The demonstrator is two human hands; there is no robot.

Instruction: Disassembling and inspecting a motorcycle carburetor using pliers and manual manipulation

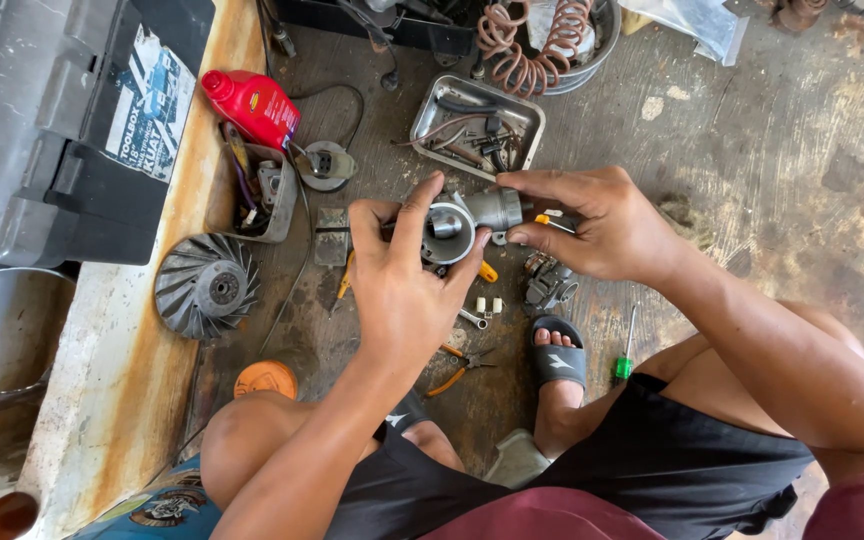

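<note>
- Carburetor body (462, 222), a grey metal casting with a round bore, sits between my two hands, held up over the floor.
- My left hand (404, 285) is curled around its round end, thumb and fingers closed on the rim.
- My right hand (592, 225) is closed on its other end, fingertips pinching the narrow barrel.
- Just beyond my hands I see a shallow metal tray (430, 112) with small parts in it, and a coiled copper-coloured hose (522, 55) farther off.
- Out past my left hand lie a red oil bottle (252, 105), a finned flywheel (205, 287) and a grey toolbox (52, 130).
- Under my hands, orange-handled pliers (457, 368) rest on the floor; a green-handled screwdriver (626, 352) lies below my right wrist, beside my sandalled foot (558, 358).
- Another small metal part (548, 283) lies under my right palm.
</note>
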